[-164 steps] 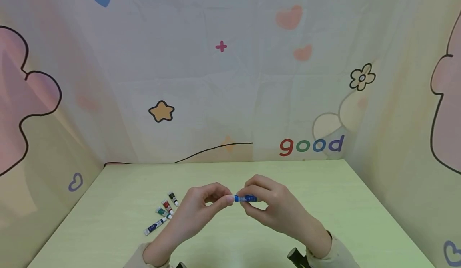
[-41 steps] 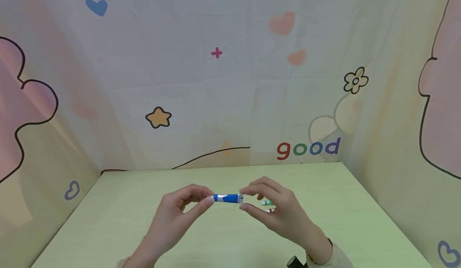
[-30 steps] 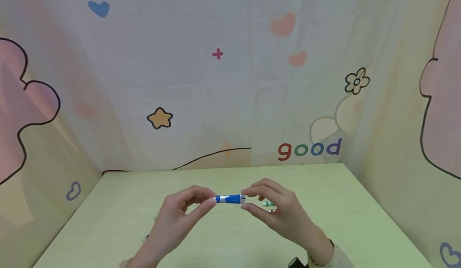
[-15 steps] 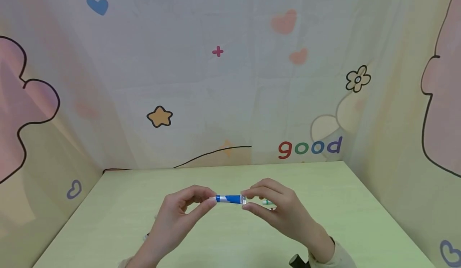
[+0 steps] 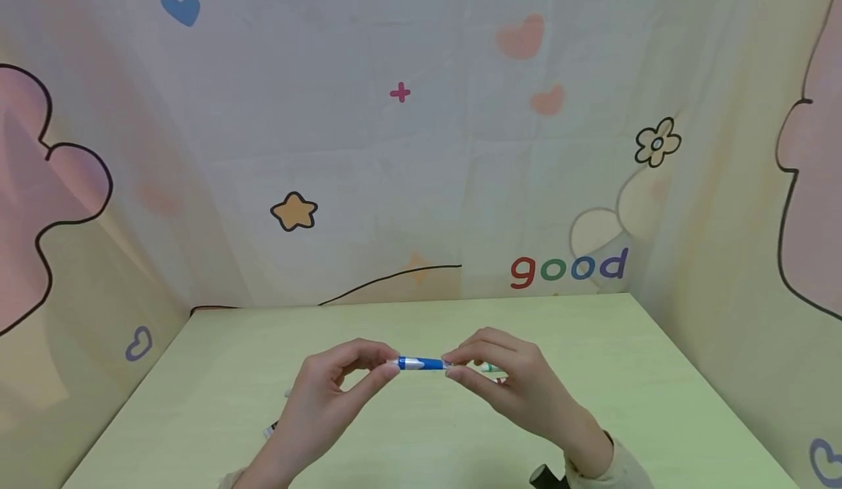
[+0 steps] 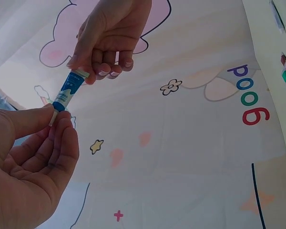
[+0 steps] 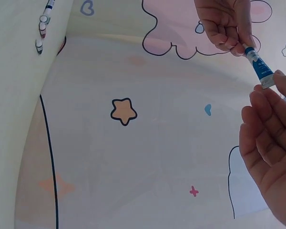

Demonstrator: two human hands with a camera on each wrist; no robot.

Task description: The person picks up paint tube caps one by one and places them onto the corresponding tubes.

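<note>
A small blue and silver paint tube (image 5: 421, 364) is held level between both hands above the table. My left hand (image 5: 335, 394) pinches its white cap (image 6: 53, 117) between thumb and fingers, hiding part of the cap. At the other end, the thumb and fingertips of my right hand (image 5: 520, 376) pinch the flat crimped tail (image 7: 267, 82). In the left wrist view the tube's printed body (image 6: 69, 89) shows between the two hands. The head view now catches the tail nearly edge-on, mostly covered by right fingertips.
Behind the right hand lie a green-banded tube (image 5: 490, 368) and a red-marked one (image 5: 501, 380). Several more tubes (image 7: 43, 31) lie on the table's left side, mostly hidden by the left hand in the head view. A dark cylindrical object (image 5: 544, 476) sits by the right sleeve.
Since the oldest frame, the right fingers have shifted from the tube's body to its tail, and both hands are farther apart. Over the last second, the tube has rolled so its tail appears narrower.
</note>
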